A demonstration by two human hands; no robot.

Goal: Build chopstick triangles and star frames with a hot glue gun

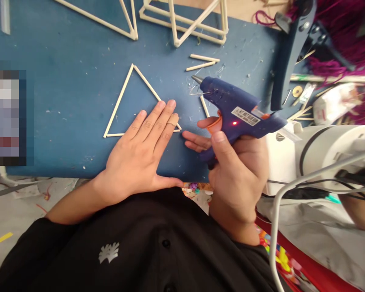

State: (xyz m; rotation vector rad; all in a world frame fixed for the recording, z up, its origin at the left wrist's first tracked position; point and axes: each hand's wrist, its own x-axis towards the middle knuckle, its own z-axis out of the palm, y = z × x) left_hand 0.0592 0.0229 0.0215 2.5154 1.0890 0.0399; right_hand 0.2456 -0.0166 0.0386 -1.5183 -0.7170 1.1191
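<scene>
My left hand (140, 152) lies flat with its fingers stretched out over the right part of a triangle of thin pale sticks (119, 99) on the blue table. It covers part of the triangle's bottom and right sides. My right hand (239, 174) is wrapped round the handle of a blue glue gun (231, 101), whose red light is lit. The gun's metal nozzle points up and left, close to two short loose sticks (200, 65). Another stick (205, 106) shows partly behind the gun.
Stick frames (182, 28) stand at the back edge. Dark-handled pliers (292, 56) and magenta yarn (349, 36) are at the back right. A white machine (325, 154) and a grey cable (276, 219) are at the right. A blurred-out screen (4, 117) is at the left.
</scene>
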